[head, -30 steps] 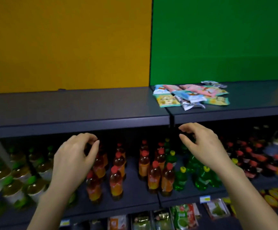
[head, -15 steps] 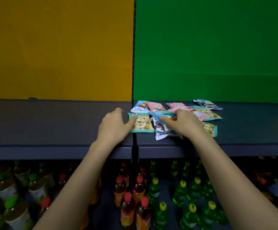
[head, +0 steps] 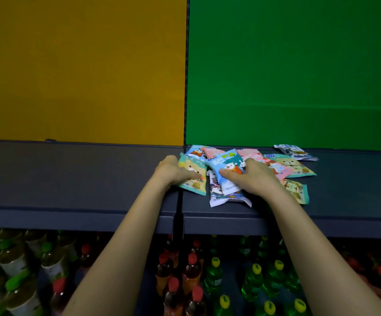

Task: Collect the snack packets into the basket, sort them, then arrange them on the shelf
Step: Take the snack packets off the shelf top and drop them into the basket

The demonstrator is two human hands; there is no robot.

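Snack packets (head: 230,164): glossy flat pouches, overlapping on matte shelf (head: 89,176).

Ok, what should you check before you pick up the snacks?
1. Right hand holds the blue packet: ok, thumb across its front.
2. Left hand has a grip on the teal packet: cannot tell, only the thumb shows on top.
3. Basket ready nearby: cannot tell, none in view.
4. White packet safely on the shelf: ok, near the front edge but fully on.
5. All packets gathered: not ok, the pink packet and others lie loose.
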